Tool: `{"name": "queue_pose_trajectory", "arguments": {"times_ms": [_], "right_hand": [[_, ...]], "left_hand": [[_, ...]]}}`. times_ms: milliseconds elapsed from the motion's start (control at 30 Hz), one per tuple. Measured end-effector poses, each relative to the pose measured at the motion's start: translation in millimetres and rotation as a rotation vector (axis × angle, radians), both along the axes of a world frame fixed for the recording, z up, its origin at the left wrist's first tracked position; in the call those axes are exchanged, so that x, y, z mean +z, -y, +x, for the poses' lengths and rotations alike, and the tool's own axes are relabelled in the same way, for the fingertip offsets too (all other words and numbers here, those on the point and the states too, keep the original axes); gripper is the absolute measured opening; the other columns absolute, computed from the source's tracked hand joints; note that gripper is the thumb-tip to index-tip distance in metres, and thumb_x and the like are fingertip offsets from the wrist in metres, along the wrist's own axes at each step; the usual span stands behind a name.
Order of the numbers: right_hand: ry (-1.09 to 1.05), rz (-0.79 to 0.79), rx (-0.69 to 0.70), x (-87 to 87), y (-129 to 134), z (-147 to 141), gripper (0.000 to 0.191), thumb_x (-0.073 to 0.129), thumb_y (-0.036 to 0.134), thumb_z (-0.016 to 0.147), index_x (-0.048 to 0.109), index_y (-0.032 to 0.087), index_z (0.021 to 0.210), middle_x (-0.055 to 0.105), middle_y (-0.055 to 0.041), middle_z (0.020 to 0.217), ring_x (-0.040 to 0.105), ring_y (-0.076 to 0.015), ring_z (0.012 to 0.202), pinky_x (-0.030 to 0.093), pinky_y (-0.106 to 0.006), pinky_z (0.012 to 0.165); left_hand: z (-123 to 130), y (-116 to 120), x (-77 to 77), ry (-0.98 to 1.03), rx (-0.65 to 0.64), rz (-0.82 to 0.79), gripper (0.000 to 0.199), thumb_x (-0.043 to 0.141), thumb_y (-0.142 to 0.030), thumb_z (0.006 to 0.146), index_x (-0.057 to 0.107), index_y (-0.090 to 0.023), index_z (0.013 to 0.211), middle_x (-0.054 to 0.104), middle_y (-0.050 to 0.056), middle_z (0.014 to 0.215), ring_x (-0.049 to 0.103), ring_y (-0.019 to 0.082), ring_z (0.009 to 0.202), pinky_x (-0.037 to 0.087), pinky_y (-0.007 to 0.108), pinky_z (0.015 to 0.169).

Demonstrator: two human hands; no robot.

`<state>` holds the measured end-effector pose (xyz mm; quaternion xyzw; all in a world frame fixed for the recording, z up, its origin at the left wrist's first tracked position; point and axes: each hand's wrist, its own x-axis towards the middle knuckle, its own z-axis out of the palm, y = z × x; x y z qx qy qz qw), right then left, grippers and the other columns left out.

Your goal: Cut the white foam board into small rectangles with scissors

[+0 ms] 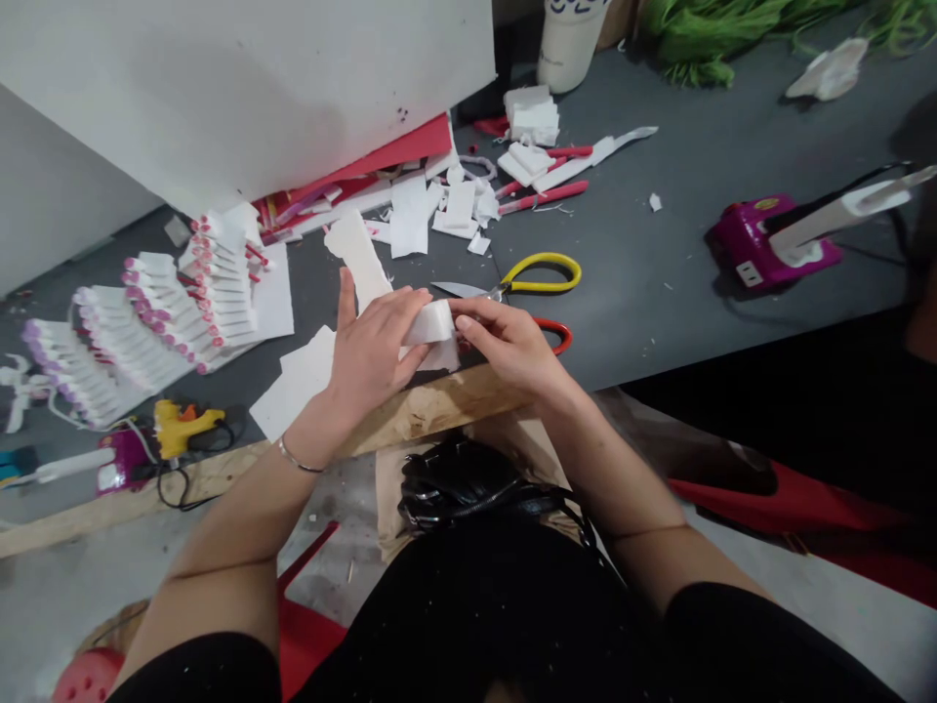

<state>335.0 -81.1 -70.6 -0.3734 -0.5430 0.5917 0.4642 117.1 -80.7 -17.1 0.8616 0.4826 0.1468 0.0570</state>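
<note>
A glossy white strip (433,322), bent over in a loop at its right end, lies between my two hands above the table's front edge. My left hand (377,342) grips it with the fingers on top and the thumb below. At the curled end, my right hand (505,337) pinches the strip between thumb and fingers. Just beyond my hands are scissors (505,289) with one yellow and one red handle, partly behind my right hand. A long white piece (360,256) extends past my left fingers. White sheets (299,383) lie beside my left wrist.
Rows of small white rolls with pink and purple tips (161,312) lie at left, near a yellow glue gun (183,428). White scraps (460,207) and red pens (546,197) lie behind the scissors. A purple device (776,239) stands at right, a white cup (569,49) at the back.
</note>
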Motion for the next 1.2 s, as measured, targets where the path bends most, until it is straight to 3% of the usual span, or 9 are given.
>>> {"name": "queue_pose_trajectory", "arguments": {"times_ms": [167, 400, 600, 767, 867, 967, 1033, 1133, 1200], "right_hand": [[-0.079, -0.085, 0.003, -9.6, -5, -4, 0.03, 0.073, 0.039, 0.094, 0.08, 0.022, 0.118, 0.082, -0.006, 0.109, 0.073, -0.0184, 0.093, 0.063, -0.035, 0.081], [-0.069, -0.164, -0.029, -16.5, -2, -7, 0.03, 0.077, 0.046, 0.094, 0.077, 0.024, 0.114, 0.078, -0.0019, 0.097, 0.07, -0.0151, 0.081, 0.062, -0.033, 0.073], [-0.09, -0.154, -0.049, -16.9, 1, -8, 0.037, 0.077, 0.053, 0.092, 0.074, 0.023, 0.113, 0.078, -0.0029, 0.098, 0.071, -0.016, 0.084, 0.063, -0.032, 0.074], [-0.098, -0.137, -0.052, -15.7, 4, -12, 0.045, 0.082, 0.058, 0.087, 0.069, 0.023, 0.112, 0.075, -0.0038, 0.098, 0.071, -0.0167, 0.087, 0.063, -0.033, 0.077], [-0.084, -0.127, -0.086, -18.8, 6, -17, 0.047, 0.087, 0.056, 0.083, 0.065, 0.023, 0.108, 0.074, -0.0026, 0.094, 0.071, -0.0164, 0.086, 0.064, -0.033, 0.079], [-0.063, -0.083, -0.162, -22.0, 7, -19, 0.04, 0.082, 0.052, 0.087, 0.06, 0.025, 0.109, 0.074, -0.0023, 0.097, 0.072, -0.0162, 0.086, 0.065, -0.033, 0.079], [-0.056, -0.036, -0.229, -23.1, 8, -20, 0.038, 0.077, 0.052, 0.09, 0.056, 0.027, 0.111, 0.072, -0.0024, 0.101, 0.072, -0.0163, 0.088, 0.065, -0.033, 0.079], [-0.024, -0.003, -0.308, -22.1, 10, -22, 0.035, 0.069, 0.052, 0.094, 0.049, 0.03, 0.113, 0.068, -0.003, 0.105, 0.073, -0.0178, 0.092, 0.066, -0.036, 0.085], [-0.005, -0.011, -0.345, -20.1, 13, -26, 0.033, 0.068, 0.049, 0.095, 0.045, 0.031, 0.111, 0.067, -0.0034, 0.104, 0.073, -0.0189, 0.095, 0.066, -0.037, 0.088]], "left_hand": [[0, -3, -4.0, 0.042, -0.031, -0.029, 0.05, 0.065, -0.034, 0.096, 0.065, -0.028, 0.146, 0.079, 0.009, 0.141, 0.077, 0.034, 0.124, 0.01, 0.068, 0.143], [-5, -12, -8.8, 0.166, -0.081, -0.108, 0.051, 0.072, -0.043, 0.093, 0.068, -0.031, 0.143, 0.084, 0.005, 0.125, 0.081, 0.033, 0.112, 0.007, 0.068, 0.143], [-2, -14, -2.9, 0.184, -0.099, -0.185, 0.044, 0.068, -0.05, 0.098, 0.072, -0.027, 0.135, 0.083, 0.009, 0.128, 0.08, 0.035, 0.119, 0.009, 0.068, 0.143], [1, -18, 1.7, 0.2, -0.134, -0.207, 0.038, 0.066, -0.052, 0.1, 0.075, -0.029, 0.129, 0.083, 0.004, 0.119, 0.08, 0.031, 0.115, 0.007, 0.065, 0.145], [2, -19, 6.1, 0.16, -0.147, -0.18, 0.04, 0.065, -0.054, 0.102, 0.074, -0.03, 0.132, 0.081, 0.006, 0.13, 0.075, 0.034, 0.13, 0.012, 0.067, 0.143], [4, -4, 5.9, 0.142, -0.062, -0.072, 0.052, 0.068, -0.06, 0.099, 0.069, -0.029, 0.14, 0.073, 0.012, 0.149, 0.056, 0.04, 0.154, 0.019, 0.071, 0.14], [6, 16, -2.7, 0.228, 0.063, 0.08, 0.056, 0.071, -0.062, 0.096, 0.065, -0.03, 0.141, 0.069, 0.013, 0.151, 0.051, 0.041, 0.157, 0.026, 0.071, 0.137], [13, 45, -28.6, 0.627, 0.279, 0.417, 0.044, 0.068, -0.057, 0.1, 0.059, -0.035, 0.137, 0.066, 0.01, 0.141, 0.063, 0.033, 0.14, 0.046, 0.063, 0.127], [19, 51, -46.9, 0.862, 0.397, 0.341, 0.054, 0.07, -0.062, 0.098, 0.052, -0.036, 0.143, 0.062, 0.01, 0.142, 0.065, 0.029, 0.134, 0.052, 0.057, 0.121]]}}
